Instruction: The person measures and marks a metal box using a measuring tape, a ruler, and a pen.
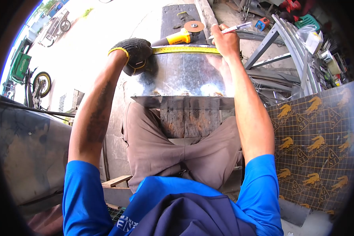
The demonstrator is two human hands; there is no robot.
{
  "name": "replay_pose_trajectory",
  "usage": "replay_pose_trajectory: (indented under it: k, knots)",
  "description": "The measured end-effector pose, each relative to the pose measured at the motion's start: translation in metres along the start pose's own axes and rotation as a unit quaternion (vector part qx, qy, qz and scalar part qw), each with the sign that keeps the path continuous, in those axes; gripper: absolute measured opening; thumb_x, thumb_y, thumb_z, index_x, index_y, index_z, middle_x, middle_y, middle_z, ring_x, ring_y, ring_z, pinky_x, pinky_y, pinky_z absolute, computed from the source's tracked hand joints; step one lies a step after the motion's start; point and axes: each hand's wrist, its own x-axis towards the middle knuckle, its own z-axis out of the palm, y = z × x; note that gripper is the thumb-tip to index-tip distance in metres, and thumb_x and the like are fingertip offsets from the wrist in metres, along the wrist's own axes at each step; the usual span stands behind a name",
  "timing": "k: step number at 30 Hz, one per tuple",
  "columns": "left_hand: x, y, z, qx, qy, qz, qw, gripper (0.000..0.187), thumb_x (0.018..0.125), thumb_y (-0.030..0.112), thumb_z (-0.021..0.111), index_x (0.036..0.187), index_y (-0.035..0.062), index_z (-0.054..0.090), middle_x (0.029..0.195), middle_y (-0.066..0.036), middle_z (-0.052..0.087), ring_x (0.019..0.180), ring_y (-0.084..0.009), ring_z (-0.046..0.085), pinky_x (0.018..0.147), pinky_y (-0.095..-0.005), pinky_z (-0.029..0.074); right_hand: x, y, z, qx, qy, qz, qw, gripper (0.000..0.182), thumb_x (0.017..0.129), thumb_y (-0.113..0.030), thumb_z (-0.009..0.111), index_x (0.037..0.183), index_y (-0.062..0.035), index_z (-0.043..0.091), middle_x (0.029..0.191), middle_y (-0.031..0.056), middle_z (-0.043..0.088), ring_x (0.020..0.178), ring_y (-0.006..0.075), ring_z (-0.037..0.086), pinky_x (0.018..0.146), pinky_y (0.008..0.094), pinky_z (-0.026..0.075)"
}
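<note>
My left hand [135, 53], in a black knit glove with a yellow cuff, is closed at the left end of a yellow tape measure [185, 49]. The tape's case is mostly hidden by the glove. Its blade stretches across the far edge of a shiny metal sheet [181, 72] toward my right hand [227, 41]. That hand is bare, with its fingers closed around a slim white and red pen [236, 28] above the blade's right end. Just beyond the tape lies a yellow angle grinder [179, 37] with a brown disc [194, 26].
A second black glove [184, 19] rests on the dark board behind the grinder. Grey steel frames [293, 51] and metal lengths stand at right, beside a patterned panel [312, 145]. A worn wooden block [190, 118] sits between my knees. Farther left is a parked motorcycle [41, 84].
</note>
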Motion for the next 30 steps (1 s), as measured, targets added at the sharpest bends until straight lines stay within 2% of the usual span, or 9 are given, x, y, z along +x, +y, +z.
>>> replay_pose_trajectory:
  k: [8, 14, 17, 21, 22, 24, 26, 28, 30]
  knots:
    - [-0.029, 0.010, 0.003, -0.076, 0.126, -0.020, 0.989, 0.036, 0.101, 0.034, 0.056, 0.113, 0.0043, 0.072, 0.104, -0.021, 0.074, 0.100, -0.0373, 0.072, 0.089, -0.0461, 0.055, -0.082, -0.043, -0.063, 0.211, 0.149, -0.134, 0.957, 0.044, 0.108, -0.041, 0.055, 0.086, -0.0034, 0.063, 0.066, 0.0047, 0.065, 0.055, 0.0073, 0.054, 0.051, 0.0238, 0.040]
    - [-0.076, 0.017, 0.009, -0.281, 0.247, -0.026, 0.927, 0.048, 0.099, 0.052, 0.063, 0.114, 0.0062, 0.067, 0.077, -0.012, 0.071, 0.074, -0.0267, 0.071, 0.070, -0.0396, 0.055, -0.239, 0.004, -0.093, 0.163, 0.353, 0.042, 0.920, 0.057, 0.111, -0.049, 0.044, 0.106, 0.0028, 0.067, 0.080, 0.0109, 0.072, 0.055, 0.0075, 0.052, 0.052, 0.0205, 0.037]
    - [-0.086, 0.026, 0.014, -0.282, 0.305, 0.014, 0.910, 0.060, 0.089, 0.040, 0.081, 0.133, 0.0075, 0.058, 0.067, -0.006, 0.066, 0.060, -0.0172, 0.065, 0.062, -0.0329, 0.052, -0.282, 0.043, -0.086, 0.118, 0.344, 0.091, 0.927, 0.056, 0.112, -0.048, 0.043, 0.117, 0.0027, 0.067, 0.095, 0.0146, 0.074, 0.057, 0.0080, 0.055, 0.051, 0.0212, 0.037]
    - [-0.110, 0.047, 0.003, -0.284, 0.255, 0.037, 0.924, 0.074, 0.080, 0.056, 0.084, 0.133, 0.0103, 0.059, 0.076, -0.011, 0.070, 0.075, -0.0262, 0.072, 0.071, -0.0409, 0.056, -0.297, 0.046, -0.079, 0.138, 0.325, 0.130, 0.927, 0.051, 0.112, -0.046, 0.044, 0.117, 0.0003, 0.067, 0.103, 0.0111, 0.070, 0.058, 0.0082, 0.055, 0.051, 0.0227, 0.038]
    - [-0.116, 0.057, 0.007, -0.260, 0.296, 0.076, 0.916, 0.071, 0.081, 0.038, 0.089, 0.136, 0.0085, 0.055, 0.068, -0.004, 0.063, 0.064, -0.0164, 0.065, 0.063, -0.0337, 0.052, -0.297, 0.049, -0.080, 0.138, 0.326, 0.130, 0.926, 0.051, 0.112, -0.046, 0.044, 0.117, 0.0003, 0.067, 0.103, 0.0111, 0.070, 0.058, 0.0082, 0.055, 0.051, 0.0227, 0.038]
    - [-0.137, 0.079, 0.009, -0.317, 0.259, 0.098, 0.907, 0.069, 0.080, 0.036, 0.089, 0.134, 0.0093, 0.057, 0.070, -0.004, 0.061, 0.066, -0.0157, 0.065, 0.062, -0.0321, 0.052, -0.296, 0.059, -0.081, 0.120, 0.286, 0.127, 0.942, 0.051, 0.112, -0.046, 0.044, 0.118, -0.0007, 0.067, 0.103, 0.0114, 0.070, 0.059, 0.0091, 0.055, 0.055, 0.0234, 0.041]
    - [-0.156, 0.105, 0.031, -0.303, 0.286, 0.177, 0.892, 0.065, 0.080, 0.033, 0.089, 0.132, 0.0102, 0.058, 0.071, -0.003, 0.060, 0.065, -0.0153, 0.063, 0.061, -0.0317, 0.051, -0.295, 0.056, -0.083, 0.124, 0.278, 0.124, 0.944, 0.052, 0.112, -0.046, 0.042, 0.115, 0.0000, 0.067, 0.096, 0.0116, 0.071, 0.059, 0.0100, 0.054, 0.058, 0.0248, 0.044]
    - [-0.166, 0.129, 0.059, -0.403, 0.153, 0.186, 0.883, 0.064, 0.078, 0.034, 0.090, 0.129, 0.0101, 0.059, 0.072, -0.005, 0.062, 0.065, -0.0206, 0.065, 0.061, -0.0353, 0.052, -0.298, 0.054, -0.085, 0.124, 0.238, 0.156, 0.951, 0.054, 0.113, -0.046, 0.041, 0.112, 0.0008, 0.066, 0.083, 0.0100, 0.071, 0.058, 0.0101, 0.055, 0.058, 0.0249, 0.045]
    - [-0.158, 0.151, 0.093, -0.313, 0.158, 0.223, 0.910, 0.061, 0.082, 0.040, 0.085, 0.127, 0.0084, 0.060, 0.081, -0.012, 0.068, 0.074, -0.0321, 0.069, 0.069, -0.0431, 0.054, -0.294, 0.060, -0.079, 0.123, 0.248, 0.138, 0.951, 0.057, 0.111, -0.055, 0.041, 0.113, -0.0036, 0.067, 0.071, 0.0063, 0.070, 0.058, 0.0062, 0.054, 0.053, 0.0211, 0.038]
